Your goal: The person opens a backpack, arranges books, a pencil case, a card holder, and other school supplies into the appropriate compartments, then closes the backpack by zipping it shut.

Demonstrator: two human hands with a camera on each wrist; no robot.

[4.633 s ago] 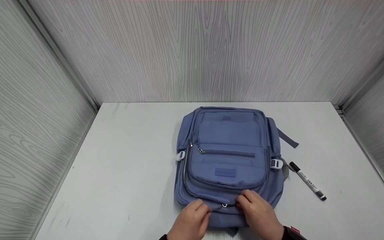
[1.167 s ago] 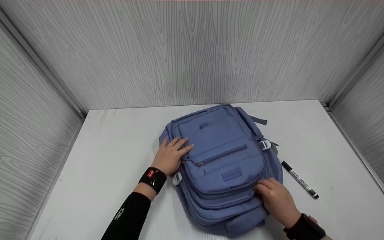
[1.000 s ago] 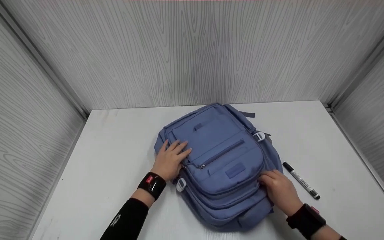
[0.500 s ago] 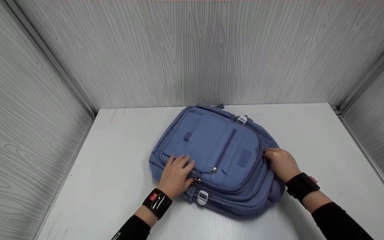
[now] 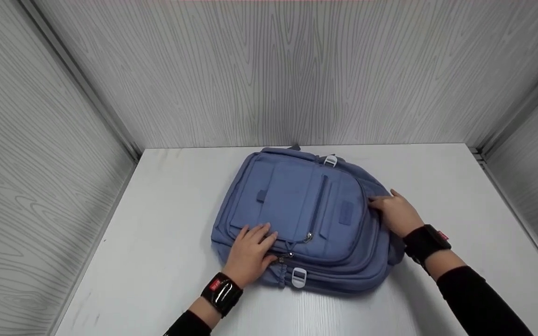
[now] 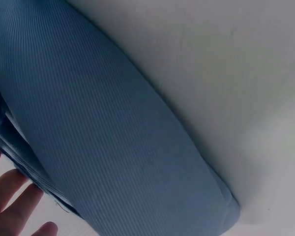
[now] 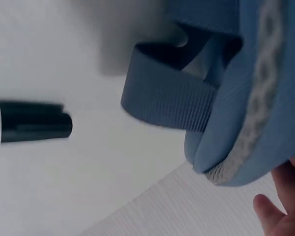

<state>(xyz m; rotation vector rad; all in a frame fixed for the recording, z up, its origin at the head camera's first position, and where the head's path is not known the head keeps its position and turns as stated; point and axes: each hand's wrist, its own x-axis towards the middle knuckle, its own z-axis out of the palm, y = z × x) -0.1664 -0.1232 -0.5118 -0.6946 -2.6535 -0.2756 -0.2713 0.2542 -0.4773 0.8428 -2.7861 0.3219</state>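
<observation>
A blue backpack (image 5: 292,196) lies front side up on the white table, its small label patch toward the right. My left hand (image 5: 248,254) rests on the near edge, fingers spread fairly straight over the front and thumb low near a zipper pull. In the left wrist view, fingertips (image 6: 27,199) touch the fabric edge. At the right end my right hand (image 5: 395,214) grips the backpack with bent fingers, its fingertips partly hidden by the cloth. The right wrist view shows a webbing loop (image 7: 167,91) and a mesh-edged strap (image 7: 255,98) beside that hand.
A marker pen (image 7: 37,123) with a dark cap lies on the table in the right wrist view; the head view does not show it. White buckles (image 5: 298,277) sit on the backpack's sides. Wood-grain panels (image 5: 278,74) stand behind and on both sides.
From near the lower zipper, my left hand has moved to the backpack's side and my right to its lower corner. The backpack has turned counterclockwise on the table, its top now leftward.
</observation>
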